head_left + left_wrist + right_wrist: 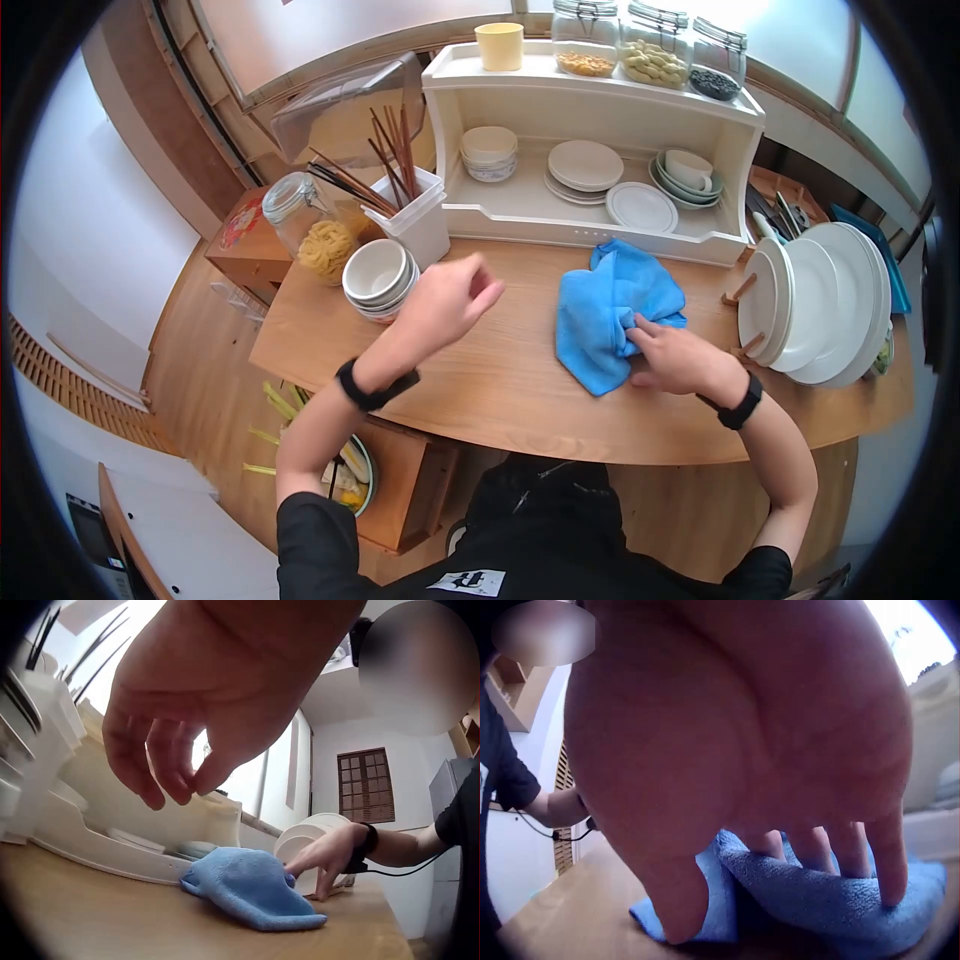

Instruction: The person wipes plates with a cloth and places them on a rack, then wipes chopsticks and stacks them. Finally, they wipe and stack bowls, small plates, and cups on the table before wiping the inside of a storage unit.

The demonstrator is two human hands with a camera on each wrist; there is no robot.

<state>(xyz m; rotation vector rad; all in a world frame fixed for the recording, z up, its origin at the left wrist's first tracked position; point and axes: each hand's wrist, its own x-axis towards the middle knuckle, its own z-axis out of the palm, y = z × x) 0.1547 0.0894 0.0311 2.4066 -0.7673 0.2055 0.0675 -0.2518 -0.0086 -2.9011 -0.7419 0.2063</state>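
Note:
A crumpled blue cloth (610,310) lies bunched on the wooden table in front of the white shelf. My right hand (685,358) grips the cloth at its right side. In the right wrist view, several fingers (814,847) hook behind a raised fold, hiding their tips, while the thumb stays on the near side. My left hand (450,305) is in the air above the table, left of the cloth. Its fingers hang loosely bent with nothing between them, as the left wrist view shows.
Stacked bowls (375,275), a white chopstick holder (415,220) and a pasta jar (325,250) stand at the left. The white shelf (600,105) at the back bears dishes, with glass jars on top. Upright plates (810,300) fill a rack at the right.

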